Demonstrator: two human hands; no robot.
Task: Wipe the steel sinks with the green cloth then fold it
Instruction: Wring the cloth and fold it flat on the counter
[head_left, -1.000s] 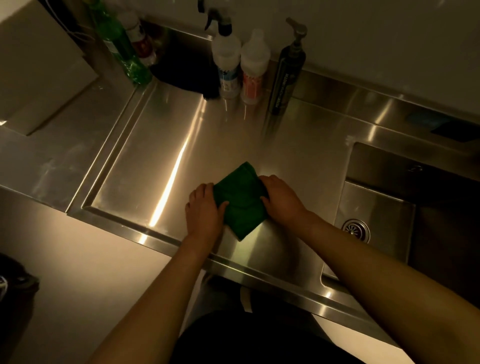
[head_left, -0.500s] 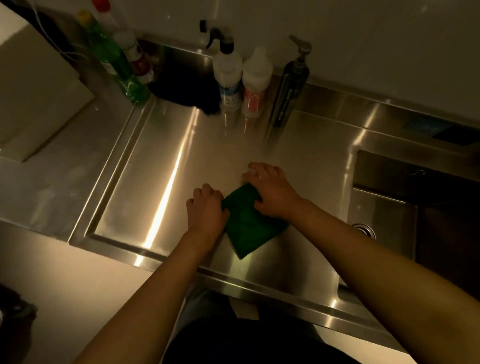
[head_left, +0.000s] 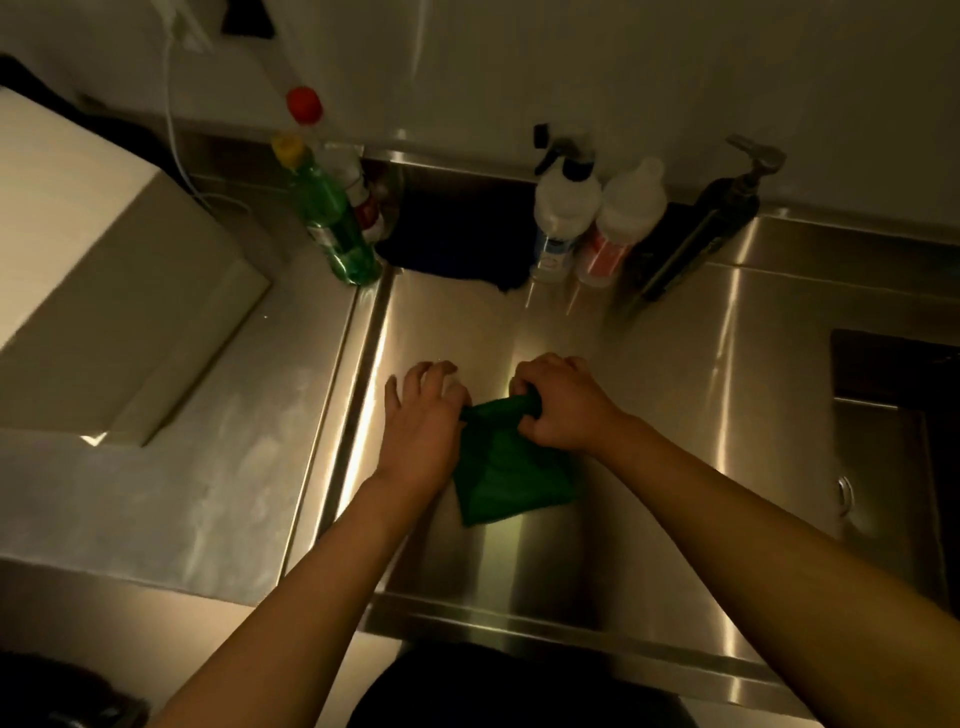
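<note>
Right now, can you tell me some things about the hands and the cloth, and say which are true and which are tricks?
1. The right grip holds the bunched top of the green cloth. True.
2. The green cloth lies down inside the sink basin. False: it lies on the flat steel drainboard, left of the basin.
3. The green bottle stands left of the spray bottle. True.
4. The left grip holds the spray bottle. False: it rests at the cloth's left edge, fingers spread, and the spray bottle stands alone by the back wall.

Green cloth (head_left: 506, 467) soft, matt; steel drainboard (head_left: 649, 364) glossy, brushed.
</note>
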